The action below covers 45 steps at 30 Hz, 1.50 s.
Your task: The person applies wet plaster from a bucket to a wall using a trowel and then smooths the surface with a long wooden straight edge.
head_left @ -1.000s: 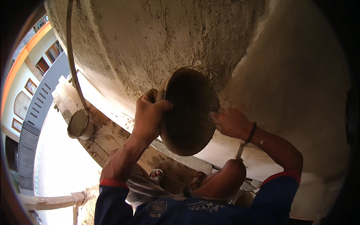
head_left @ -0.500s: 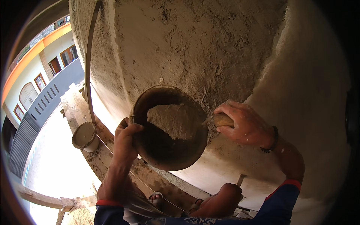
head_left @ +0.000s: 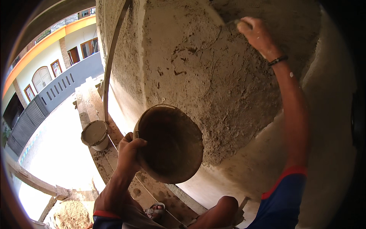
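My left hand (head_left: 129, 150) grips the rim of a dark bucket (head_left: 170, 168), thumb over the edge. The bucket is tipped so its mouth faces me, and its inside looks dark. High up on the wall, my right hand (head_left: 256, 32) is closed around the handle of a trowel (head_left: 215, 16). Its blade lies against the rough, wet mortar on the wall (head_left: 190, 91), slightly blurred. Ridges and pits mark the mortar left of and below the trowel.
A second bucket (head_left: 101, 145) with grey mortar stands on the plank platform (head_left: 89, 103) at left. A long curved strip (head_left: 110, 65) rises along the wall. Smoother plaster (head_left: 328, 126) covers the right side. Below left lies a sand pile (head_left: 72, 215); a grey fence (head_left: 63, 82) stands beyond.
My right hand has moved from the bucket's edge up to the wall with the trowel. The lump of mortar seen in the bucket's mouth is gone from there. My left hand keeps its hold.
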Each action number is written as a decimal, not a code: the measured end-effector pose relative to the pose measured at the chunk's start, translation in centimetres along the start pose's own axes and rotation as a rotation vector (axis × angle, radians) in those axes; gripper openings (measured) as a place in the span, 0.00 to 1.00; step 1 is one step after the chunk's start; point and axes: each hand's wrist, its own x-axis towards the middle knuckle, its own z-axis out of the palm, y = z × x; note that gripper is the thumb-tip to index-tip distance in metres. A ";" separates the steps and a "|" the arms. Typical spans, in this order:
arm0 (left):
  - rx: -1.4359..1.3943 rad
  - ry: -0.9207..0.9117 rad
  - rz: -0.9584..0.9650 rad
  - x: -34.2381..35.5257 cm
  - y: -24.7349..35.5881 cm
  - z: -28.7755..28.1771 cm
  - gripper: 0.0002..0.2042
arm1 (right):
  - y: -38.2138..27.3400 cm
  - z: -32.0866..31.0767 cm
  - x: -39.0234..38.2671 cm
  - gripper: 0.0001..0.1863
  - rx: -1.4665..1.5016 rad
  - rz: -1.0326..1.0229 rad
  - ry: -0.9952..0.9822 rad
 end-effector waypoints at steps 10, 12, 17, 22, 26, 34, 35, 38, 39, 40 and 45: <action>0.172 -0.026 0.002 0.9 -0.7 0.0 0.06 | -8.9 -2.6 -11.4 0.21 0.133 0.137 -0.622; 0.185 -0.063 -0.018 1.1 -1.2 0.7 0.06 | -12.2 -0.9 -15.2 0.19 -0.020 0.019 -0.873; 0.409 -0.146 -0.065 1.3 -2.0 4.0 0.06 | -14.2 5.6 -23.9 0.13 -0.567 -0.361 -0.656; 0.223 -0.256 -0.022 0.4 -1.9 6.8 0.07 | -13.8 6.2 -26.8 0.15 -0.504 -0.279 -0.753; 0.208 -0.252 -0.018 1.1 -2.5 6.0 0.06 | -14.3 5.5 -28.4 0.17 -0.101 0.072 -1.005; 0.148 -0.209 -0.040 1.5 -0.3 3.8 0.05 | -15.4 6.4 -27.1 0.19 0.249 0.157 -0.852; 0.090 -0.198 -0.068 1.7 0.2 2.9 0.05 | -15.2 5.9 -26.0 0.19 0.270 0.152 -0.812; -0.034 -0.135 -0.006 2.4 1.3 1.1 0.06 | -14.8 5.1 -22.4 0.20 0.287 0.078 -0.671; -0.067 -0.107 0.017 2.6 1.8 0.5 0.07 | -14.7 4.7 -21.1 0.21 0.286 0.019 -0.572; -0.081 -0.119 0.039 3.0 1.8 -0.3 0.07 | -14.9 4.1 -19.7 0.21 0.280 0.015 -0.569; -0.074 -0.038 0.119 3.6 3.3 -3.4 0.08 | -15.8 1.2 -13.1 0.20 0.401 0.039 -0.474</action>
